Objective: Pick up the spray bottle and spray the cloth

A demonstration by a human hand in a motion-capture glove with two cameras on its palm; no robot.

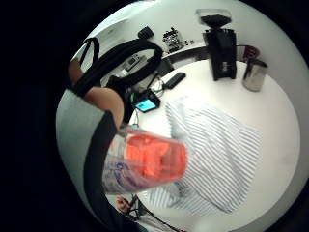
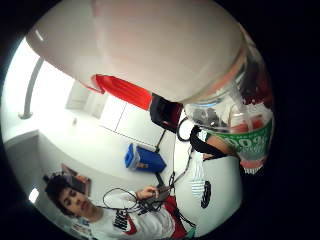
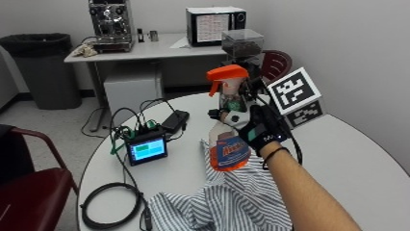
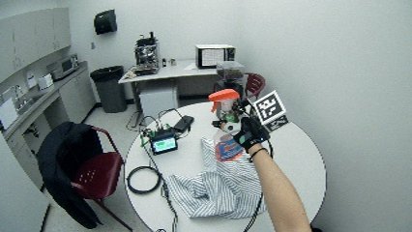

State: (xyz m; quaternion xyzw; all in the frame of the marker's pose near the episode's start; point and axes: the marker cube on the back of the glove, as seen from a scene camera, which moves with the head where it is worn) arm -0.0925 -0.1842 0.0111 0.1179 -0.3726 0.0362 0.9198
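Orange-topped spray bottle [image 3: 229, 130] in gloved right hand [image 3: 264, 129] above striped cloth [image 3: 224, 202]

A coffee grinder [image 3: 242, 45] and small screen [image 3: 147, 150] stand on the round table [image 3: 359, 154].

Spray bottle [image 3: 228, 139] in the right hand [image 3: 264, 130]: clear glossy plastic body, paper-like printed label, matt orange plastic trigger head. Glove black, matt fabric. Cloth [image 3: 224, 202] beneath the hand: thin striped woven fabric, soft, rumpled. Table [image 3: 359, 149] white, smooth, faint sheen. Cup [image 1: 254, 75] beyond the hand: brushed metal. Grinder [image 1: 219, 46] beside it: black matt body, clear plastic hopper.
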